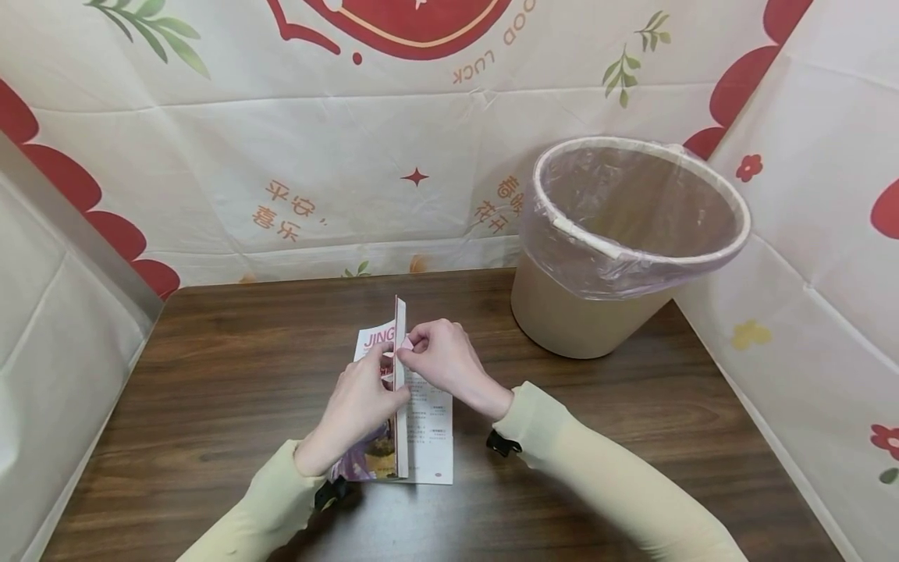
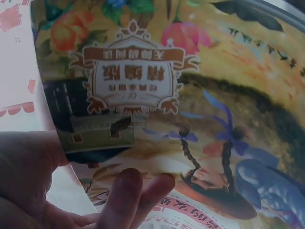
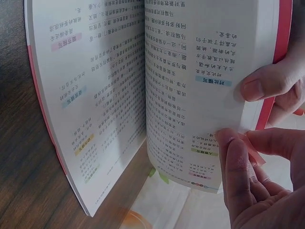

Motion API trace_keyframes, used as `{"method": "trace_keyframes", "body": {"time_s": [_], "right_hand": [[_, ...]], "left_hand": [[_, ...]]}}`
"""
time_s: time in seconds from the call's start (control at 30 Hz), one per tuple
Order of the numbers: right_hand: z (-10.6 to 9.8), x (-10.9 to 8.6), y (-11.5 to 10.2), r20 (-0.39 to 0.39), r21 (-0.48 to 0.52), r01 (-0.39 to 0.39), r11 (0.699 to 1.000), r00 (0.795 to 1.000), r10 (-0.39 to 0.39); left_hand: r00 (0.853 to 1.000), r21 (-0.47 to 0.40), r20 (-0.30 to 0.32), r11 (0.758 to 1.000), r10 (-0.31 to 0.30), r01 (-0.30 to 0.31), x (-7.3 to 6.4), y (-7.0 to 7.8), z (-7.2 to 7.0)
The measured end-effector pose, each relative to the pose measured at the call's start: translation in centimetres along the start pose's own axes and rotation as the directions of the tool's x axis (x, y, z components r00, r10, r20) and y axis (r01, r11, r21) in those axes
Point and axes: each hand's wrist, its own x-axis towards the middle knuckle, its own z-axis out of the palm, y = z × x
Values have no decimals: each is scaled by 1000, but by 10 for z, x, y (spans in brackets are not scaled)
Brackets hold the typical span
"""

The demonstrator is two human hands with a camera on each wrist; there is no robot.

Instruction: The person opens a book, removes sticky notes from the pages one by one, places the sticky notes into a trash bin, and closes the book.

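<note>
A paperback book [image 1: 435, 445] rests on the table, opened, one side of it raised on edge. My left hand [image 1: 361, 394] grips this raised side, thumb by the page edge and fingers against the illustrated cover [image 2: 209, 138], which bears a girl with braids and a hat. At the outer margin of the raised pages, my right hand [image 1: 449, 359] pinches a small pink paper slip [image 3: 253, 150] between thumb and finger. Printed text with coloured labels fills the open pages [image 3: 176, 95]. How far the slip reaches between the pages is hidden by the fingers.
Right of the book stands a beige waste bin [image 1: 562, 320] lined with a clear plastic bag [image 1: 562, 265]. The brown wood-grain table [image 1: 225, 375] meets a printed white cloth [image 1: 337, 156] at the back, with cloth on both sides too.
</note>
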Motion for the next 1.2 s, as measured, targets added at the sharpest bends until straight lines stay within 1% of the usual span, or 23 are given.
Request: {"method": "trace_keyframes", "body": {"time_s": [0.17,0.27,0.37,0.57,0.97,1.2], "right_hand": [[1,1,1,-6,8,3,1000,1000,-3],[1,2,2,-7,14,5,1000,1000,-4],[1,2,3,-3,28,1,1000,1000,-1],[1,3,5,1,39,-1,999,1000,1],[2,3,7,-1,63,0,998,1000,0],[3,5,7,5,74,-10,997,1000,10]], "left_hand": [[1000,-27,-4,1000,2,-2,0,-2,1],[1000,-68,-2,998,2,-2,0,-5,1],[1000,-119,9,993,-12,13,0,-7,2],[999,-179,21,983,-25,28,1,-10,0],[999,-234,46,972,-23,33,2,-16,-4],[998,-277,56,960,-36,50,4,-19,-5]]}}
